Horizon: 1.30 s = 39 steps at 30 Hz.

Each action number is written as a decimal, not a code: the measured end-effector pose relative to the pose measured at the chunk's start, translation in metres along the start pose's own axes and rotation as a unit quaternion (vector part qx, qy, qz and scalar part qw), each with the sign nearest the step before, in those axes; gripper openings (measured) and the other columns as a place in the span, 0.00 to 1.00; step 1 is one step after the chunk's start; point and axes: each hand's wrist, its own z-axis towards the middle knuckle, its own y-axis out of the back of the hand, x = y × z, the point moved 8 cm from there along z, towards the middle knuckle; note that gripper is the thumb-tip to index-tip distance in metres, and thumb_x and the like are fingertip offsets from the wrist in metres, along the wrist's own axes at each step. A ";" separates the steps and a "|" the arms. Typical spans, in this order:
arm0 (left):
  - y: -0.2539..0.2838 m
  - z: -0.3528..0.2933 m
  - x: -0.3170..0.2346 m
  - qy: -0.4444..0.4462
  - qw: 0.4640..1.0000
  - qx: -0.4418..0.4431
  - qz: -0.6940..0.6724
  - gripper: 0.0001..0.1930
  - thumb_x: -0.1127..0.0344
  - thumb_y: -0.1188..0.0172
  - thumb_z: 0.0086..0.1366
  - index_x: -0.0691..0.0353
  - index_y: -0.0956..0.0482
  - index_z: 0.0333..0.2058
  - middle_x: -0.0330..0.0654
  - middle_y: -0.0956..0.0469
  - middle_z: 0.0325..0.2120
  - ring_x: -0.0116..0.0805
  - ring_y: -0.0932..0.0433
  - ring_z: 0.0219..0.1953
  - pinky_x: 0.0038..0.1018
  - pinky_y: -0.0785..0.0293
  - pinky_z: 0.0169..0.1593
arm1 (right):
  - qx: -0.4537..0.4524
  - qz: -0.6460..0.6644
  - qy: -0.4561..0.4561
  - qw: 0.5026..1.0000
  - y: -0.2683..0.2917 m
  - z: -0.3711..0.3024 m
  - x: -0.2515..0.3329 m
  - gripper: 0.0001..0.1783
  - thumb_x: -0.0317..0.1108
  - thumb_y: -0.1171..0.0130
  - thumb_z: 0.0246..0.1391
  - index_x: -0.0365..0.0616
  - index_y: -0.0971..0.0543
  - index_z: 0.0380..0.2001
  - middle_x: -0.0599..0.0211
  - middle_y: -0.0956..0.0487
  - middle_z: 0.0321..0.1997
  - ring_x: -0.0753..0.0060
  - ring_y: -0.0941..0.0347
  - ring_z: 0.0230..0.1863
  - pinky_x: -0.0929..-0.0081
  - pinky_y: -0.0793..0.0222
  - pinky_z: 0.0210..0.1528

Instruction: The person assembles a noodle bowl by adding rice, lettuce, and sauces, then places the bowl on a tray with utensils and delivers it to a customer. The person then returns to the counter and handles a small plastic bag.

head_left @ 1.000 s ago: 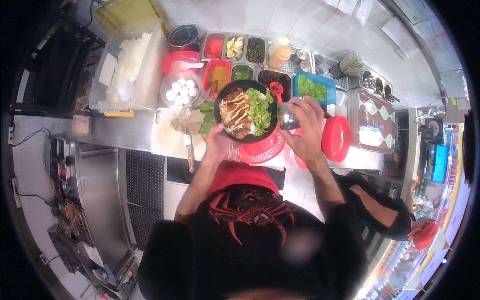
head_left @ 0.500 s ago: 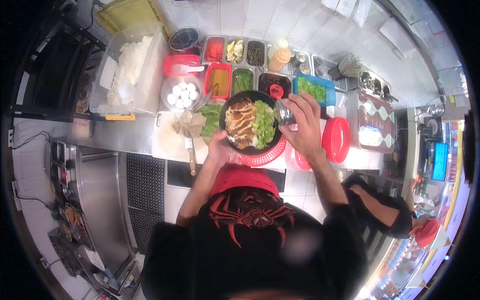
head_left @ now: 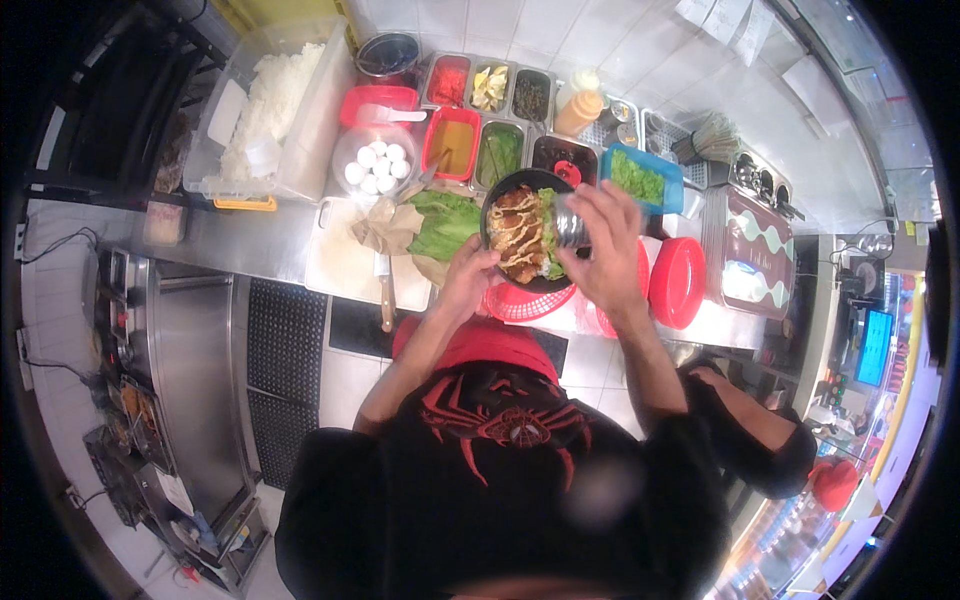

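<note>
The bare left hand (head_left: 470, 277) has its grip closed on the lower left edge of a round black bowl (head_left: 522, 178), which is held up above the front of the stainless-steel table (head_left: 268, 252). Inside the bowl lie browned slices striped with pale sauce (head_left: 520, 235), with chopped green lettuce (head_left: 549, 236) along their right side. The bare right hand (head_left: 608, 248) has its grip curled around a small, shiny, clear-looking cylindrical jar (head_left: 571, 222), tipped sideways over the bowl's right side. Just below the bowl sits a round red plastic basket (head_left: 525, 304); to the left, large green lettuce leaves (head_left: 440, 225) lie near a wooden-handled knife (head_left: 387, 308) on a pale cutting board (head_left: 332, 268). Beyond the right hand stands a blue rectangular plastic tub (head_left: 672, 180).
</note>
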 end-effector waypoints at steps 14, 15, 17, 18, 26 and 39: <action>0.000 0.002 -0.024 -0.005 1.000 -0.014 -0.013 0.39 0.54 0.38 0.62 0.67 0.37 0.69 0.52 0.28 0.65 0.50 0.28 0.66 0.52 0.34 0.70 | -0.176 0.282 -0.350 0.876 -0.035 -0.030 -0.191 0.45 0.43 0.15 0.40 0.38 0.26 0.59 0.54 0.22 0.55 0.60 0.23 0.55 0.62 0.25 0.58; 0.015 -0.005 -0.026 -0.014 0.999 -0.033 -0.007 0.40 0.54 0.38 0.62 0.67 0.37 0.69 0.51 0.29 0.67 0.50 0.29 0.68 0.53 0.37 0.71 | -0.174 0.240 -0.357 0.886 -0.038 -0.017 -0.220 0.47 0.46 0.16 0.39 0.38 0.26 0.60 0.52 0.21 0.55 0.59 0.23 0.56 0.61 0.25 0.58; 0.018 -0.020 -0.034 -0.027 0.998 -0.062 -0.003 0.41 0.52 0.39 0.61 0.67 0.36 0.70 0.50 0.30 0.68 0.50 0.33 0.70 0.53 0.41 0.73 | -0.162 0.125 -0.373 0.905 -0.052 0.002 -0.272 0.46 0.50 0.18 0.40 0.37 0.25 0.58 0.51 0.18 0.53 0.57 0.20 0.53 0.57 0.25 0.57; 0.036 -0.027 -0.031 -0.034 0.996 -0.075 -0.024 0.41 0.53 0.39 0.61 0.67 0.36 0.70 0.50 0.30 0.68 0.50 0.34 0.71 0.53 0.41 0.74 | -0.148 0.056 -0.376 0.913 -0.062 0.012 -0.291 0.44 0.51 0.20 0.41 0.36 0.24 0.56 0.53 0.16 0.51 0.56 0.18 0.50 0.54 0.25 0.56; 0.027 -0.085 -0.049 -0.104 0.988 -0.108 -0.038 0.46 0.50 0.38 0.57 0.63 0.40 0.72 0.49 0.31 0.68 0.52 0.32 0.69 0.51 0.40 0.73 | 0.198 -0.120 -0.421 0.877 -0.151 0.043 -0.361 0.44 0.56 0.25 0.42 0.45 0.23 0.60 0.60 0.22 0.65 0.54 0.31 0.69 0.36 0.43 0.70; -0.011 -0.059 -0.057 -0.088 0.995 -0.038 0.024 0.45 0.51 0.37 0.56 0.60 0.38 0.72 0.49 0.35 0.71 0.52 0.36 0.72 0.55 0.43 0.74 | -0.060 0.521 -0.440 0.729 -0.093 -0.129 -0.093 0.29 0.40 0.39 0.71 0.34 0.31 0.67 0.56 0.19 0.51 0.70 0.17 0.42 0.71 0.18 0.39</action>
